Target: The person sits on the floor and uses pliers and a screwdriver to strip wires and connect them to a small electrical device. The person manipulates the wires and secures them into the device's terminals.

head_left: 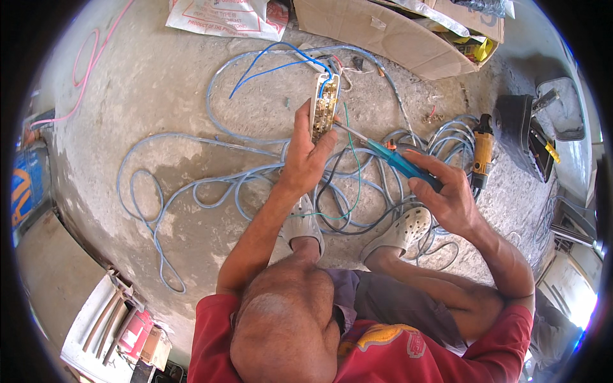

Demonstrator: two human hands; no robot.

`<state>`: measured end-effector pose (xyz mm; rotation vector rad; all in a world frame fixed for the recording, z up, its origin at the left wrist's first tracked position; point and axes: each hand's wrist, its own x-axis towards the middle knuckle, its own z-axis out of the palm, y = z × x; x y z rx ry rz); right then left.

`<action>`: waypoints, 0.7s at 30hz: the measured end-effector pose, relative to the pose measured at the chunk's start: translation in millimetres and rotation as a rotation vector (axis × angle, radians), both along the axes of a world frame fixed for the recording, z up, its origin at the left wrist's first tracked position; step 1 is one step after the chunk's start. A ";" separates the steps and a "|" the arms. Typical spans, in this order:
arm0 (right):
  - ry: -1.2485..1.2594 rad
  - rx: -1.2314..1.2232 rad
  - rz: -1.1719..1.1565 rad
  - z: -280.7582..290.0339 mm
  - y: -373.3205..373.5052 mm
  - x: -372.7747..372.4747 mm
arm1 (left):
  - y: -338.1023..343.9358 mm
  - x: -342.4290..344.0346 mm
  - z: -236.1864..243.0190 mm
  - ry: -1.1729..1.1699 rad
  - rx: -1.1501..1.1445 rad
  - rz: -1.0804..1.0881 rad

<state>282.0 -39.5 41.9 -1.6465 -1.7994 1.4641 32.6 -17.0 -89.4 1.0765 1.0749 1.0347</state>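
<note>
My left hand (308, 153) is closed around an opened power strip (325, 102), a narrow white housing with brass contacts showing inside. Blue wires (281, 48) run out of its far end and loop to the left. In my right hand (447, 195) is a screwdriver (403, 164) with a translucent blue handle. Its shaft points up and left, and the tip meets the right side of the strip near my left fingers; whether it touches a screw is too small to tell. A thin green wire (359, 172) hangs down beside the strip.
A long grey-blue cable (191, 182) lies in loose loops over the concrete floor, around my clogs (408, 230). To the right are a yellow-and-black power tool (483, 153) and a black tool case (516, 134). A cardboard box (389, 38) and white sack (220, 18) stand at the far side.
</note>
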 end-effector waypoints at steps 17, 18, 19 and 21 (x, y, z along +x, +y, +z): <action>-0.021 0.012 -0.004 2.1 -0.6 -3.8 | -2.5 5.0 -4.5 0.052 0.010 0.012; -0.017 0.025 -0.005 0.7 -1.5 -3.6 | -2.4 5.0 -4.3 0.050 0.009 0.010; -0.013 0.039 -0.006 0.0 -1.9 -3.5 | -2.1 5.0 -4.0 0.047 0.008 0.007; -0.013 0.016 -0.013 0.7 -1.8 -3.8 | -1.7 5.3 -3.4 0.038 0.014 0.007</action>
